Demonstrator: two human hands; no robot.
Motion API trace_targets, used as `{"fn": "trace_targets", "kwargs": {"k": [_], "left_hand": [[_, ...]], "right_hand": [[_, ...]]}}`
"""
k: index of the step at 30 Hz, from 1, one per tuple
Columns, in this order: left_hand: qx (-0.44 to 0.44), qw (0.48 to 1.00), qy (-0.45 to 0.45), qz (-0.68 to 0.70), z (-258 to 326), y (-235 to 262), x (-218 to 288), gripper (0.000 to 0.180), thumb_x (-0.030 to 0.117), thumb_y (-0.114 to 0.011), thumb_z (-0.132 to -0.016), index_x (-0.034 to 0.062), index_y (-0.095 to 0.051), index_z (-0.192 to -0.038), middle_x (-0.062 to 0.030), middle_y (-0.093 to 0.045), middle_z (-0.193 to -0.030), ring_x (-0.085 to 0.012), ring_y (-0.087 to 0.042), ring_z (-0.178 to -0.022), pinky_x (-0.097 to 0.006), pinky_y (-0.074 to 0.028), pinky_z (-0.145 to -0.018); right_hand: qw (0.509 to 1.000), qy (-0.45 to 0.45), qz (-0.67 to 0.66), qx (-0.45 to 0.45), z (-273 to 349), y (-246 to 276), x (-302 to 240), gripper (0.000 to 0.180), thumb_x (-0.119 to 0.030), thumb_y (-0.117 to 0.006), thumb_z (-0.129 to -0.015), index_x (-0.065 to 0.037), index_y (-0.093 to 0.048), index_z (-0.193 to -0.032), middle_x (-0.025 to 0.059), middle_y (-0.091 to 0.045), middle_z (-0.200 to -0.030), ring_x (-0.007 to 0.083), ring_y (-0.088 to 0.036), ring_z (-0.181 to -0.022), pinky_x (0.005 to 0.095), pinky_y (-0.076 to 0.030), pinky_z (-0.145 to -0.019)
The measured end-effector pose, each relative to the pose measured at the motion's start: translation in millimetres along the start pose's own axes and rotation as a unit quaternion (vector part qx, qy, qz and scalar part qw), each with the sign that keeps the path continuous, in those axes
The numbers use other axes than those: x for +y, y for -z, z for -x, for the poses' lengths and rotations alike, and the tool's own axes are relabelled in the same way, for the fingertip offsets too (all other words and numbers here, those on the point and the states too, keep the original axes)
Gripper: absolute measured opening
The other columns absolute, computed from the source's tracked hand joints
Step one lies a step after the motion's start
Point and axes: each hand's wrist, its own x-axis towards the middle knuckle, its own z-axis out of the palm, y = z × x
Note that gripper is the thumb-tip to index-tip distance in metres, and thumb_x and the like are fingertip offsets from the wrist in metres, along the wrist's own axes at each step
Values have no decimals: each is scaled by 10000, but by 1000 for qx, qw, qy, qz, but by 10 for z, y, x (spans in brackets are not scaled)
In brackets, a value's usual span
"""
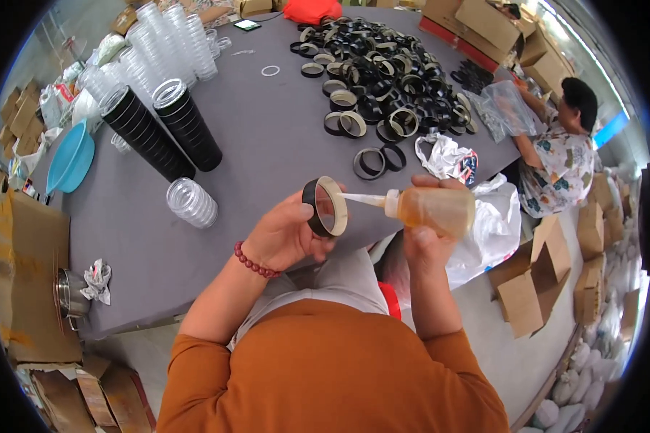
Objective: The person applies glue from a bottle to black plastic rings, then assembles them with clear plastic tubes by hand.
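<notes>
Far left, a blue basin (70, 160) sits at the edge of the grey table (267, 137), and beside it two leaning stacks of black rings (162, 130) topped with clear lids, plus a short stack of clear lids (191, 203) lying nearer the person. Now to the action: the left hand (285, 234), red bead bracelet (255, 261) at the wrist, has its fingers curled shut around a black ring with a pale inner liner (325, 206), held up on edge just above the table's near rim, opening turned toward the right. That ring looks light and stiff, a thin hoop with smooth walls, probably a bit slippery, so pinching it across the outer wall with thumb and fingertips seems the sensible hold, keeping clear of the liner where the nozzle works. Moving right, the right hand (429, 231) is wrapped tight around a soft squeeze bottle of amber liquid (433, 209), its long white nozzle reaching left to touch the ring's inner edge. The bottle looks squashy, so a gentle squeeze would do. Behind lies a big heap of loose black rings (390, 79), a crumpled plastic bag (447, 157), and at far right another person in a flowered top (559, 166) handling a clear bag. What's hard to read: whether liquid is actually flowing at the tip, and the left fingertips behind the ring are hidden.
</notes>
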Motion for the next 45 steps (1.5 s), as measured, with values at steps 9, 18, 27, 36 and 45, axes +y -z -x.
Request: {"fn": "trace_targets", "kwargs": {"k": [9, 18, 27, 36, 45], "left_hand": [[11, 987, 13, 159, 171, -215, 83, 465, 416, -503, -924, 2, -545, -1130, -211, -637, -1051, -340, -683, -836, -406, -610, -718], [28, 978, 48, 202, 217, -288, 118, 569, 538, -435, -925, -7, -577, -1004, -284, -648, -899, -345, -692, -679, -379, -620, -597], [30, 972, 84, 219, 227, -272, 119, 744, 635, -403, -892, -73, -537, -1079, -297, -646, -898, -347, -678, -649, -363, -603, -566], [34, 971, 85, 220, 266, -265, 98, 717, 635, -421, -892, -59, -551, -1017, -293, -648, -852, -330, -692, -637, -366, -615, -562], [37, 974, 94, 202, 288, -220, 91, 831, 689, -378, -869, -92, -537, -1109, -287, -645, -892, -327, -673, -646, -324, -578, -520]], "right_hand": [[946, 202, 166, -189, -115, -236, -274, 805, -290, -920, -608, -104, -419, -1210, 154, -630, -1094, 263, -560, -946, 388, -480, -800], [882, 257, 269, -291, -236, -340, -374, 780, -412, -879, -630, -162, -394, -1187, 54, -588, -1131, 252, -505, -913, 397, -435, -754], [884, 255, 241, -308, -277, -479, -399, 688, -235, -914, -598, -163, -460, -1110, 69, -674, -1050, 252, -603, -865, 342, -506, -735], [884, 259, 236, -311, -267, -509, -372, 702, -240, -924, -561, -154, -495, -1110, 71, -683, -1053, 255, -607, -885, 344, -509, -763], [880, 272, 237, -309, -270, -544, -363, 702, -230, -928, -549, -148, -504, -1102, 75, -686, -1051, 255, -611, -876, 339, -515, -757]]}}
